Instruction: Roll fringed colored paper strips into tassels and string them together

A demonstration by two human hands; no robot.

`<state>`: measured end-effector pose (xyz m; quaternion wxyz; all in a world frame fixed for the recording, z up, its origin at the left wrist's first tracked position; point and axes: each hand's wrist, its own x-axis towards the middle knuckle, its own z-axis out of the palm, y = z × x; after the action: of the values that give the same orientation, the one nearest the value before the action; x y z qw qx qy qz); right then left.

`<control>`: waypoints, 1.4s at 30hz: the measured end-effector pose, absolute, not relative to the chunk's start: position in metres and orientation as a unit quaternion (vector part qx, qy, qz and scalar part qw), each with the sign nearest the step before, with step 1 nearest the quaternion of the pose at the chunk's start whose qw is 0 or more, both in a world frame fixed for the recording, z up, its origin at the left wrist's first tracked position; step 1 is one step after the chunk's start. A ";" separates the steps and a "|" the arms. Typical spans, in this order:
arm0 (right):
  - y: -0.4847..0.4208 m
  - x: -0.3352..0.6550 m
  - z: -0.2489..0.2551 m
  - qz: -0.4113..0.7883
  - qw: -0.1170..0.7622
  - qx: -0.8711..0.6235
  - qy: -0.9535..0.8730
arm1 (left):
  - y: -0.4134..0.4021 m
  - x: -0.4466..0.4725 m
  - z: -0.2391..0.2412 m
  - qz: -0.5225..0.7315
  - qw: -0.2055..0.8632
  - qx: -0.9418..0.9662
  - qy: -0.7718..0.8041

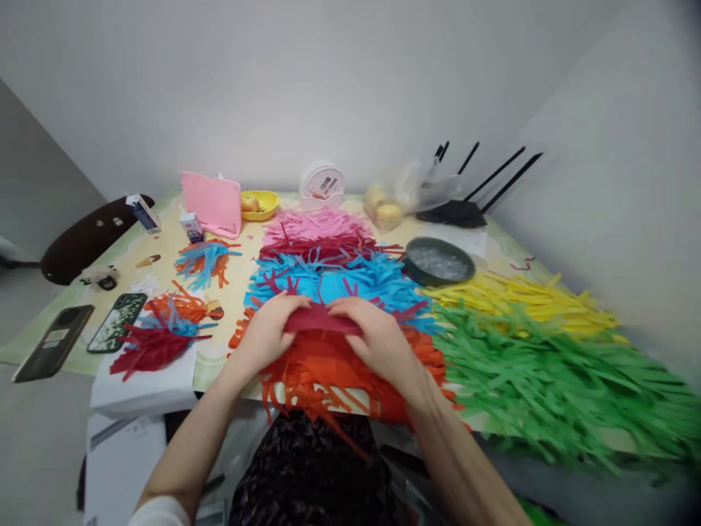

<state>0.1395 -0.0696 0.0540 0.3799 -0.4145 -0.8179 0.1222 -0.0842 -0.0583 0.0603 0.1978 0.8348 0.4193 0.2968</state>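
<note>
My left hand (268, 332) and my right hand (377, 340) pinch the two ends of a dark red bundle of paper strips (320, 319), held level just above the table. Under my hands lies a heap of orange paper strips (328, 372) that spills over the front edge. Behind the bundle spread heaps of blue strips (350, 281), dark red strips (323, 250) and pink strips (312, 223).
Green strips (548, 380) and yellow strips (526, 296) cover the right side. A dark bowl (438, 261) stands mid-right. At left lie small mixed tassels (156, 340), two phones (82, 332), milk cartons (191, 225), a pink stand (212, 202), a yellow bowl (261, 204) and a white tub (322, 183).
</note>
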 end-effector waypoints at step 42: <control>-0.084 0.190 0.113 0.262 0.332 -0.314 -0.850 | -0.028 -0.072 0.108 0.147 0.486 0.807 0.300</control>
<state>0.1898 -0.0844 0.1126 0.3322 -0.3144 -0.8499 0.2618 -0.0724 -0.0275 0.1076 0.4863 0.8074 0.3000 0.1470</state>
